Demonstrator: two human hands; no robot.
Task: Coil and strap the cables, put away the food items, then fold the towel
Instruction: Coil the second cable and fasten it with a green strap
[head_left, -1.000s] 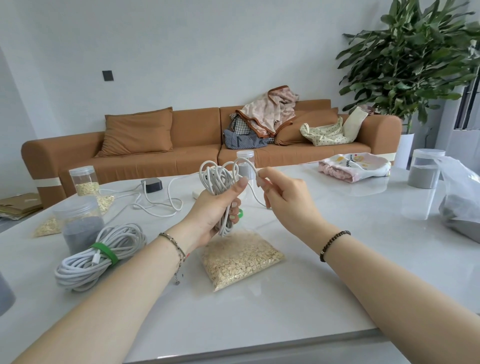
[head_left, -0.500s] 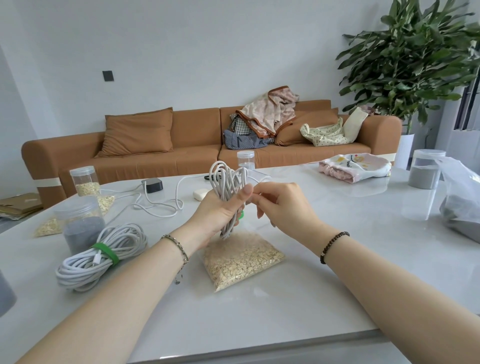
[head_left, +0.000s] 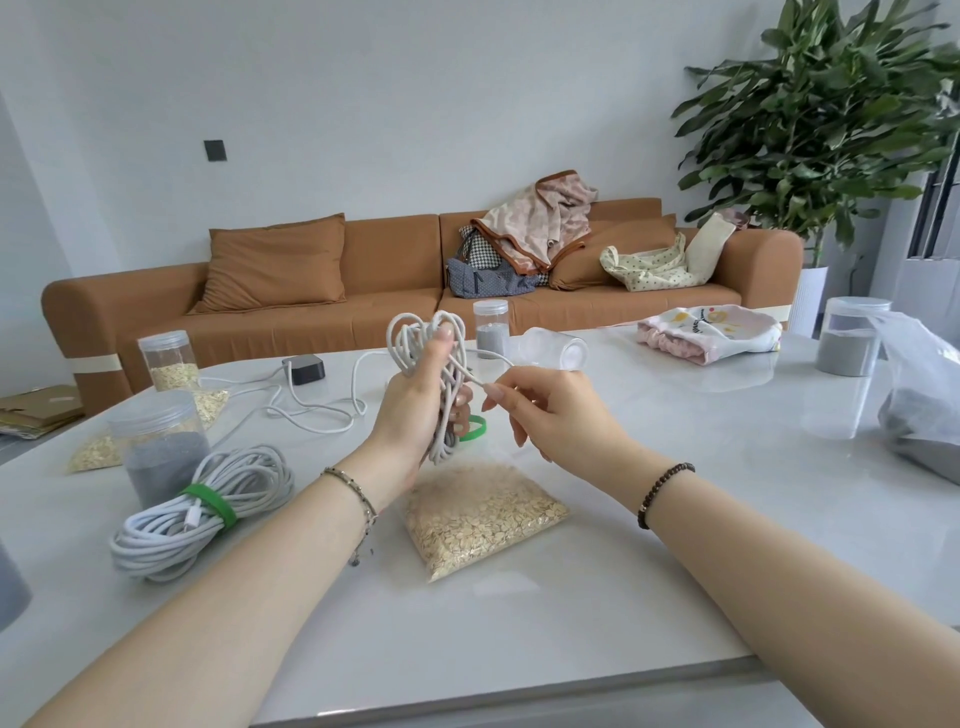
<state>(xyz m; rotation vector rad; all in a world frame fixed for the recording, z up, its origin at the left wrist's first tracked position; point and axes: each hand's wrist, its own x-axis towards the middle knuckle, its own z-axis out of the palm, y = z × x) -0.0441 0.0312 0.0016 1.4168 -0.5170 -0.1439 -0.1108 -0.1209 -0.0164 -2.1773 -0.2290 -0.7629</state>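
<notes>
My left hand (head_left: 415, 410) grips a bunch of white cable loops (head_left: 410, 338) held upright above the table. My right hand (head_left: 556, 415) pinches the cable's loose strand (head_left: 480, 382) just right of the bunch. A green strap (head_left: 475, 431) lies on the table behind the left hand. A coiled grey-white cable (head_left: 208, 509) bound with a green strap lies at the left. A bag of oats (head_left: 480, 514) lies under my hands. The folded towel (head_left: 709, 332) sits at the back right. Another white cable (head_left: 311, 410) with a dark adapter (head_left: 304, 369) trails across the back.
Jars with oats (head_left: 169, 361) and grey grains (head_left: 161, 447) stand at the left, with another grey-grain jar (head_left: 490, 332) at the back and one (head_left: 849, 338) at the right. An empty jar (head_left: 553, 353) lies on its side. A plastic bag (head_left: 924, 400) sits at the right edge.
My right hand has pulled the loose strand out to the right and down, away from the bunch. My left hand kept hold of the loops, now raised slightly.
</notes>
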